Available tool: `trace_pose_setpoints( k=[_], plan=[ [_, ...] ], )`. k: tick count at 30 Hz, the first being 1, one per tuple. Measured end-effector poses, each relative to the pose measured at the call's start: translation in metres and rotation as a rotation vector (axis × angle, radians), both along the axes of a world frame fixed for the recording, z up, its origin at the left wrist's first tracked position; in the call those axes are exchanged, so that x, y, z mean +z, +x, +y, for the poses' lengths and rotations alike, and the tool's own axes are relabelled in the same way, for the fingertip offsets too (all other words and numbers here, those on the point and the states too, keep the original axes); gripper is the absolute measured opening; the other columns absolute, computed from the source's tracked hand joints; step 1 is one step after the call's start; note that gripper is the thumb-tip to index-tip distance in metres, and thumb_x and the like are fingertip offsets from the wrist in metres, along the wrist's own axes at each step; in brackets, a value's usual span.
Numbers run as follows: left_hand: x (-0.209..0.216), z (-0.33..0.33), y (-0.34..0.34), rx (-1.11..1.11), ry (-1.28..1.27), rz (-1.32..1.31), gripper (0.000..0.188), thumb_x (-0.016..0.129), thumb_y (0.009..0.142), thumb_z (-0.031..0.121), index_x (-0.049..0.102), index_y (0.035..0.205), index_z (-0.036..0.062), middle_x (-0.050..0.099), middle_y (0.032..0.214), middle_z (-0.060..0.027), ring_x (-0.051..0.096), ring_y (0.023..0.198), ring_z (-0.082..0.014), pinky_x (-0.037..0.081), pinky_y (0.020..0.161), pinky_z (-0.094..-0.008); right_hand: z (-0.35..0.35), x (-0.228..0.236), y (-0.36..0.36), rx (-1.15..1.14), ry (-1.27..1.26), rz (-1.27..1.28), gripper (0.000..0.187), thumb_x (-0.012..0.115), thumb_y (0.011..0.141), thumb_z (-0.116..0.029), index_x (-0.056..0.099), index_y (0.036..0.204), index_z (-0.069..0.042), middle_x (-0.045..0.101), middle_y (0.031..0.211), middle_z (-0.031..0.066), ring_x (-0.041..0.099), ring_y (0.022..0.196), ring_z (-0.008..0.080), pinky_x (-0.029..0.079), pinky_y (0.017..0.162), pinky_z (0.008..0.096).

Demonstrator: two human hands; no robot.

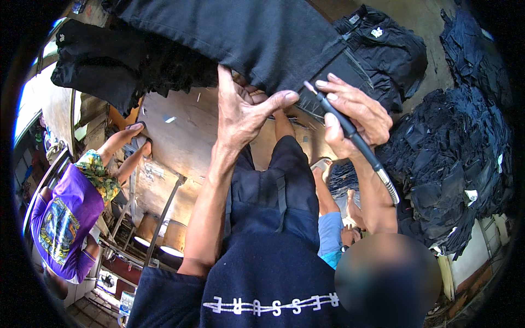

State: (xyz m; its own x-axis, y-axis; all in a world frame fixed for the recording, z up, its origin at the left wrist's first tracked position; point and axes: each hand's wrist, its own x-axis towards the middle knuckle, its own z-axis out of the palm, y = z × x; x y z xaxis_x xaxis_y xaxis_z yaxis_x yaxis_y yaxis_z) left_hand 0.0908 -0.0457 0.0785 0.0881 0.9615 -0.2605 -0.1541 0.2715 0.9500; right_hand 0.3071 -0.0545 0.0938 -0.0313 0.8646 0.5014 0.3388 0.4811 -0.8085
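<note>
A black garment (229, 33) with a stitched hem spreads across the top of the head view. My left hand (240, 112) has hold of its lower edge, the fingers curled partly out of sight at the cloth and the thumb stretched along the hem. In my right hand (361, 115) is a black pen-shaped tool (348, 127) with a thin pinkish tip and a springy metal sleeve at its back end. That tip points up and left, close to the garment's edge beside my left thumb; whether it touches the cloth I cannot tell.
Another black garment (388, 60) lies beyond my right hand, and a dark garment stack (98, 60) sits at upper left. A large heap of black cloth (443, 158) rises at right. One person in purple (74, 202) sits at left; another person's blue shorts (330, 229) show behind me.
</note>
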Motion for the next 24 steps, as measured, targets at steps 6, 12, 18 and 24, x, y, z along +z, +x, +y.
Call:
trace_pose_setpoints(
  k=[6,12,18,24],
  plan=[
    [0.005,-0.003,0.004,-0.005,-0.037,-0.031,0.091,0.089,0.083,-0.011,0.029,0.152,-0.0030,0.059,0.140,-0.0266,0.071,0.123,-0.0328,0.068,0.099,-0.0391,-0.003,0.000,0.005,0.127,-0.045,-0.005,0.027,0.072,0.064,0.005,0.075,0.090,0.004,0.078,0.085,0.0193,0.083,0.093,0.0358,0.066,0.095,0.0541],
    [-0.004,-0.004,0.009,0.031,0.003,-0.076,0.092,0.089,0.082,-0.011,0.029,0.152,-0.0028,0.058,0.141,-0.0264,0.070,0.124,-0.0333,0.068,0.100,-0.0396,-0.001,-0.002,0.009,0.149,-0.036,-0.032,0.027,0.072,0.063,0.004,0.075,0.089,0.004,0.077,0.085,0.0184,0.083,0.092,0.0350,0.066,0.095,0.0542],
    [-0.005,-0.003,0.010,0.023,0.002,-0.039,0.094,0.091,0.082,-0.008,0.030,0.153,-0.0024,0.059,0.142,-0.0254,0.070,0.125,-0.0348,0.067,0.101,-0.0408,-0.001,-0.007,0.006,0.101,-0.015,0.013,0.026,0.073,0.062,0.004,0.075,0.088,0.004,0.077,0.084,0.0184,0.083,0.092,0.0350,0.066,0.094,0.0541],
    [-0.008,-0.002,0.010,0.024,0.030,-0.048,0.096,0.090,0.083,-0.008,0.027,0.155,-0.0018,0.058,0.143,-0.0254,0.069,0.127,-0.0353,0.068,0.101,-0.0417,-0.001,-0.010,0.003,0.056,0.011,0.029,0.026,0.072,0.062,0.007,0.075,0.087,0.005,0.077,0.083,0.0199,0.083,0.091,0.0351,0.066,0.093,0.0537]
  ],
)
